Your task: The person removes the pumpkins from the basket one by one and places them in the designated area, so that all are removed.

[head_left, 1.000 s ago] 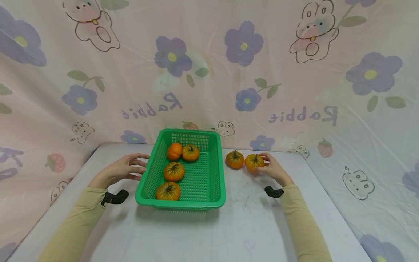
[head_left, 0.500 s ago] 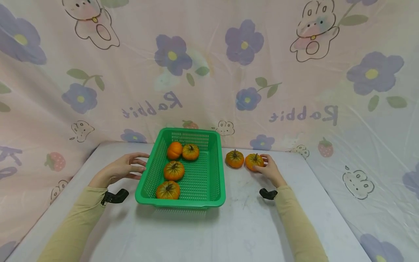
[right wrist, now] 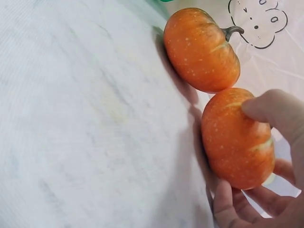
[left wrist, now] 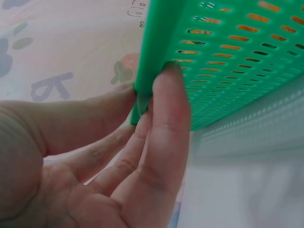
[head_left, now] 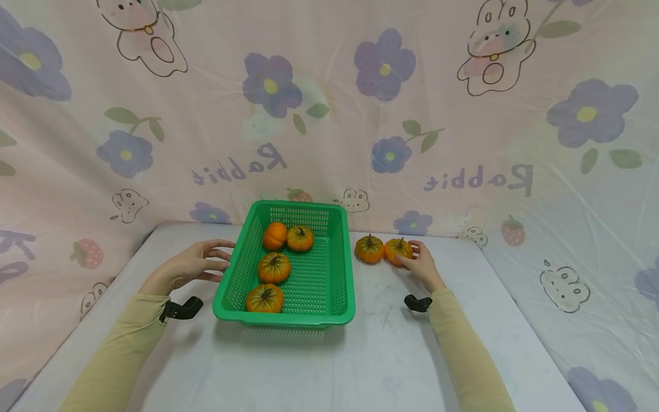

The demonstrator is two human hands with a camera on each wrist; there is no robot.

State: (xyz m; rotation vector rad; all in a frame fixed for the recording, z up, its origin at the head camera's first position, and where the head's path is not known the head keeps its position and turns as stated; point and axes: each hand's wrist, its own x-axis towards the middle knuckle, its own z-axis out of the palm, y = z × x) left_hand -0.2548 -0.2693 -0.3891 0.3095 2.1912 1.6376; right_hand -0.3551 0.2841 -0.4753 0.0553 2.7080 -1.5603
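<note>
A green plastic basket with slotted walls stands on the white table. My left hand is at its left side; in the left wrist view the thumb and fingers pinch the basket's rim from both sides. To the right of the basket, my right hand holds a small orange pumpkin, thumb on one side and fingers curled on the other. Right beside it on the table sits a second pumpkin with a dark curved stem. The held pumpkin's far side is hidden.
Several small pumpkins lie in the basket along its left half and back, among them a near one and a smoother orange one. A patterned cloth hangs behind the table.
My right hand has moved left and closed in on the pumpkin, which has shifted slightly left against its neighbour. The left hand and basket have stayed in place.
</note>
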